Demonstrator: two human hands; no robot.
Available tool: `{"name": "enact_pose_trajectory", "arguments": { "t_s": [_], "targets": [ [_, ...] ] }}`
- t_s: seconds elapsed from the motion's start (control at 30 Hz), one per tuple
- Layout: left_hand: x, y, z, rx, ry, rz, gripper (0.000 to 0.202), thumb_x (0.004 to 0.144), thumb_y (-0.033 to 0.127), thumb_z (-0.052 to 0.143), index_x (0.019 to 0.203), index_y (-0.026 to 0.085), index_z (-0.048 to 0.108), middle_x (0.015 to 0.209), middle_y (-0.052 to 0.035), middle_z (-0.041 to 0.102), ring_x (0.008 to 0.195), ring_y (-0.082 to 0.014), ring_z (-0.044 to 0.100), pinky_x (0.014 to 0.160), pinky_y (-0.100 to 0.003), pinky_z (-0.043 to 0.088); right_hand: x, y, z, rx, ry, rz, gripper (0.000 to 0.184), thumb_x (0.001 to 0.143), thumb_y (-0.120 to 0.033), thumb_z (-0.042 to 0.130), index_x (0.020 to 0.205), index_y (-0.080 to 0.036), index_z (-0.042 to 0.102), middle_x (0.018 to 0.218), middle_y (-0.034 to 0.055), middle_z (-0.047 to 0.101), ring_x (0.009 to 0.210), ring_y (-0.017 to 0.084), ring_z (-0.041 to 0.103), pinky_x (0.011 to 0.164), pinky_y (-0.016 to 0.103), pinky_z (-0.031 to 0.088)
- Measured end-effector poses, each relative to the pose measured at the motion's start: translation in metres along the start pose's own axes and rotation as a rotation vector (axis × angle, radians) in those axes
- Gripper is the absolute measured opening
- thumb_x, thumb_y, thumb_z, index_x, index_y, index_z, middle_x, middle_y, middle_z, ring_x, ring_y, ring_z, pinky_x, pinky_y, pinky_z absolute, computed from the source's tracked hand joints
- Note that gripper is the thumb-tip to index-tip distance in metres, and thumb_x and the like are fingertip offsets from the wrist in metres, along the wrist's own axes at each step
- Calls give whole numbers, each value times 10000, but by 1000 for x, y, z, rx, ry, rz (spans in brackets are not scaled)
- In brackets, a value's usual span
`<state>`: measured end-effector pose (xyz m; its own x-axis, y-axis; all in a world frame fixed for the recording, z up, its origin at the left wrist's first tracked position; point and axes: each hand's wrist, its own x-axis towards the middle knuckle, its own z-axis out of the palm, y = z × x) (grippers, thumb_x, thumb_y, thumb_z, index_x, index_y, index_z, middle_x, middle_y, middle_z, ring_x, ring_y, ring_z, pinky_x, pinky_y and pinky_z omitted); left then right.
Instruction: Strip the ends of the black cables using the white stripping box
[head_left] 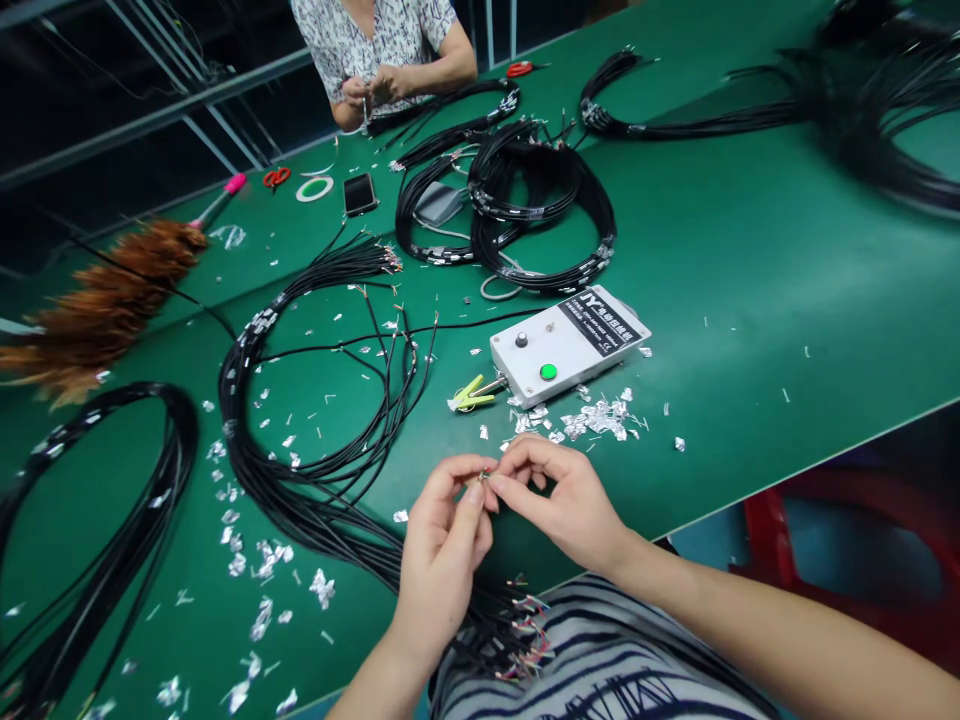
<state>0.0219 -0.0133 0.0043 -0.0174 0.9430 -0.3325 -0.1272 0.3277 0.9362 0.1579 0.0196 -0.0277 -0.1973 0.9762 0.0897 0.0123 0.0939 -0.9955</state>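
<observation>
1. Wire end: just below the centre of the frame.
2. Left hand and right hand: both appear to pinch it.
3. Step in hand: apparently fine finger work; next move likely calls for steady pressure.
4. Control box: right of centre.

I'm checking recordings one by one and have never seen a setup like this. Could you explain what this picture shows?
There is no robot here: the camera wearer works with bare hands. This single picture comes from a camera on their head, looking forward and down. The left hand and right hand meet, their fingertips pinching thin wire ends, too small to make out in detail. On the green table lie coils of black cables, a white box, foil scraps, a phone and a brown duster. Across the table, a co-worker is also busy with both hands.
</observation>
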Motion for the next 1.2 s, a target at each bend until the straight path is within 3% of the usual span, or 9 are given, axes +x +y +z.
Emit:
{"name": "enact_pose_trajectory", "arguments": {
  "t_s": [0.13, 0.3, 0.4, 0.53, 0.77, 0.87, 0.93, 1.07, 1.2],
  "targets": [
    [2, -2, 0, -69, 73, 0, 289, 806, 424, 738, 912, 173, 642, 567, 86, 402, 413, -12, 296, 406, -143, 185, 0, -3, -2, -61, -15, -104, 124, 850, -159, 604, 730, -183, 624, 704, -13, 580, 591, 102, 518, 529, 215, 420],
    [2, -4, 2, -125, 186, 61, 230, 830, 372, 728, 862, 168, 628, 638, 61, 493, 407, 0, 361, 407, -142, 221, 1, -3, -3, -158, 5, -289, 120, 893, -164, 598, 784, -184, 644, 755, 15, 608, 620, 123, 541, 589, 259, 448],
    [0, -4, 1, -112, 203, 131, 192, 857, 347, 704, 860, 174, 623, 735, 40, 544, 434, 2, 401, 423, -140, 274, 2, 0, -6, -34, 10, -59, 58, 867, -220, 624, 844, -187, 666, 756, 9, 622, 603, 119, 553, 554, 246, 433],
    [0, -6, 1, -76, 208, 203, 131, 885, 303, 671, 856, 187, 619, 840, 24, 571, 452, 5, 435, 433, -143, 315, 4, -2, -7, 264, -173, 284, 211, 842, -387, 662, 851, -176, 651, 626, -34, 565, 523, 102, 515, 515, 227, 427],
    [0, -9, 3, -55, 206, 231, 111, 886, 275, 668, 837, 189, 619, 866, 25, 551, 458, 8, 434, 431, -142, 319, 2, -8, 12, 469, -125, 356, 330, 766, -492, 748, 768, -179, 642, 580, -51, 520, 486, 84, 447, 472, 215, 389],
    [0, -9, 2, -69, 215, 242, 121, 890, 278, 666, 835, 183, 615, 869, 24, 548, 464, 10, 437, 448, -144, 333, 0, -5, 15, 294, -50, 188, 191, 834, -365, 695, 802, -178, 678, 656, -14, 590, 511, 101, 494, 467, 231, 390],
    [0, -9, 2, -77, 208, 230, 127, 892, 284, 665, 840, 179, 617, 864, 23, 548, 460, 11, 431, 444, -145, 326, -1, -3, 11, 54, 29, -79, 97, 875, -251, 654, 827, -184, 705, 748, 18, 642, 579, 118, 551, 530, 256, 422],
    [1, -8, 2, -85, 191, 186, 141, 887, 300, 674, 850, 176, 617, 839, 28, 552, 449, 12, 422, 431, -143, 303, 5, -2, -4, -472, 72, -604, 145, 900, -135, 625, 875, -236, 726, 806, 14, 717, 665, 135, 623, 622, 300, 368],
    [2, -5, 2, -116, 197, 156, 172, 865, 322, 701, 850, 173, 617, 796, 35, 557, 444, 11, 415, 443, -143, 307, 11, 1, -13, -670, 18, -819, 197, 930, -144, 571, 894, -264, 724, 832, -15, 743, 627, 115, 594, 623, 316, 309]
  ]
}}
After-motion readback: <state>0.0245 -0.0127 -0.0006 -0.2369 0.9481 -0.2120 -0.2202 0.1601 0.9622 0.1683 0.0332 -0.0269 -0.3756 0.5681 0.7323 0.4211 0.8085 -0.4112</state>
